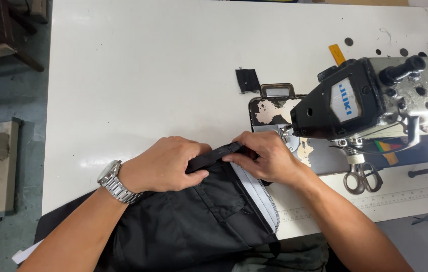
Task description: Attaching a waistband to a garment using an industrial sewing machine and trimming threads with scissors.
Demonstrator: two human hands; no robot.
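Both hands pinch black garment (194, 221) edge, L hand (166, 163) at 9 o'clock of R hand (269, 158); fold formed, not yet under sewing machine (375, 98) at 2 o'clock.

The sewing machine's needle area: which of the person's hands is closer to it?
Right. The right hand pinches the black fabric just below-left of the needle area; the left hand presses the fabric farther left.
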